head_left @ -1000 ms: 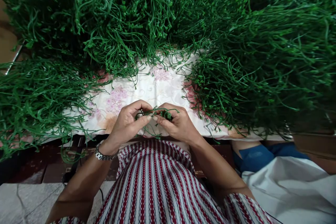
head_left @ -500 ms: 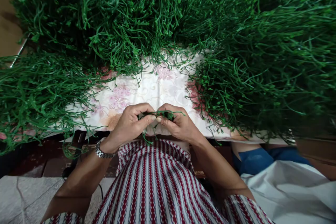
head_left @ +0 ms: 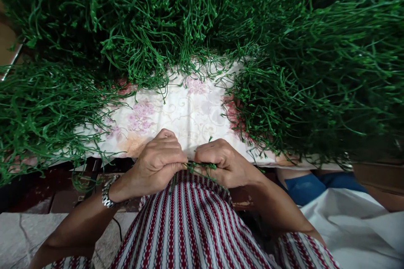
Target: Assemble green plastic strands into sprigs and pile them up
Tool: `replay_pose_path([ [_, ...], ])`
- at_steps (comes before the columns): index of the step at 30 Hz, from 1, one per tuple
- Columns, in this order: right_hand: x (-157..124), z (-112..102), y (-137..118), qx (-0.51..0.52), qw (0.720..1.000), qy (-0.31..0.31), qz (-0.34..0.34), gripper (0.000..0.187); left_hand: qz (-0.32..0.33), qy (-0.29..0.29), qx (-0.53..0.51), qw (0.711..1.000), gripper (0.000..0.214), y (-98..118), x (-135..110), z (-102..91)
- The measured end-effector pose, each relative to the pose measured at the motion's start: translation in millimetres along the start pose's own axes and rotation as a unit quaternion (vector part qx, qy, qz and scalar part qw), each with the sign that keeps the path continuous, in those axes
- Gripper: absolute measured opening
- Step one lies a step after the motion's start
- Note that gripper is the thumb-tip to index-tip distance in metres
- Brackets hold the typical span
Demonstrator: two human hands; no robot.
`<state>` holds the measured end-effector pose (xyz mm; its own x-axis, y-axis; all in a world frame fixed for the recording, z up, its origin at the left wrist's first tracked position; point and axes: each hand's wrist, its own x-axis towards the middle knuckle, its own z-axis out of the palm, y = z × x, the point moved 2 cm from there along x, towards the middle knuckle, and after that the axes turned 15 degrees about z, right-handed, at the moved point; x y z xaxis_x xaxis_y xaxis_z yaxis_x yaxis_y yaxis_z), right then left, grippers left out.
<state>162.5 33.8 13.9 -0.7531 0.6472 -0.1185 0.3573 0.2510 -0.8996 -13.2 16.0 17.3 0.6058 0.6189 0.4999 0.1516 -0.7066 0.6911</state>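
Stems (head_left: 208,166), slender; dark green; bunched

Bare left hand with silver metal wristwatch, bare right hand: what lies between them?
Thin, dark green plant stems bridge the narrow gap between the left hand and the right hand, as the head view shows.

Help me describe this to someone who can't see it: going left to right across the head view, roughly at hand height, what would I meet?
Left pile of greens → left hand → held green stems → right hand → blue cloth.
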Motion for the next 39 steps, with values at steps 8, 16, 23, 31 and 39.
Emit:
replay_pose_path([
  [8, -8, -5, -9, 0.023, 0.998, -0.062, 0.013, 0.035, 0.028, -0.026, 0.000, 0.999, 0.021, 12, 2, 2.0],
  [16, -11, -4, -11, 0.040, 0.997, -0.072, -0.004, 0.036, 0.033, -0.004, -0.049, 0.998, 0.017, 16, 0, 2.9],
  [23, -16, -7, -16, 0.041, 0.994, -0.097, -0.012, 0.036, 0.042, -0.008, -0.096, 0.994, 0.018, 23, -4, 0.6],
  [31, -29, -33, -5, 0.000, 0.998, 0.061, 0.034, 0.030, -0.058, 0.116, -0.133, 0.983, 0.015, 16, -7, -20.7],
  [39, -2, -17, 2, 0.017, 0.991, 0.130, -0.017, 0.026, -0.228, 0.350, -0.377, 0.827, 0.009, -16, 8, 6.9],
])
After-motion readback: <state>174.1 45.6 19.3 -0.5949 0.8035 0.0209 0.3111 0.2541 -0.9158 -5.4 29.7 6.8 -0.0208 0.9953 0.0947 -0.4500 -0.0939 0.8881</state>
